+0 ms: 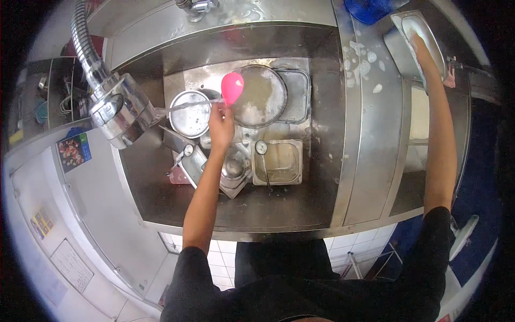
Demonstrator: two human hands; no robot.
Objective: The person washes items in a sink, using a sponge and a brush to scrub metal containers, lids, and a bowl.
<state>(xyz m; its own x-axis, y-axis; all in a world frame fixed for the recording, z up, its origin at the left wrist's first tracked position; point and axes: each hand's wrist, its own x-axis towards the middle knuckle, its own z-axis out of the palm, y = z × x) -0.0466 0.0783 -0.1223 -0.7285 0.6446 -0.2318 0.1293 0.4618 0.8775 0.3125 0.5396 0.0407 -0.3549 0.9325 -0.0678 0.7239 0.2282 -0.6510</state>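
Observation:
My left hand (221, 129) is closed round the lower end of a bright pink spoon (232, 87) with an oval bowl, held up over the sink. A thin stream of water from the chrome spray head (122, 110) runs across to the spoon. My right arm stretches far to the right. There my right hand (421, 48) reaches into a deep metal pan (402, 51) with whitish, foamy contents. Its fingers are hidden, so their grip does not show. Below my left hand, a round metal pot (190, 114) and a large round pan (263, 96) of murky water sit in the sink.
The steel sink (322, 198) also holds a rectangular tray (296, 96), a square pan (279, 161) with a ladle (262, 149) across it, and several other metal pieces. Soap suds (360, 59) spot the right counter. A blue container (370, 9) stands at the far right.

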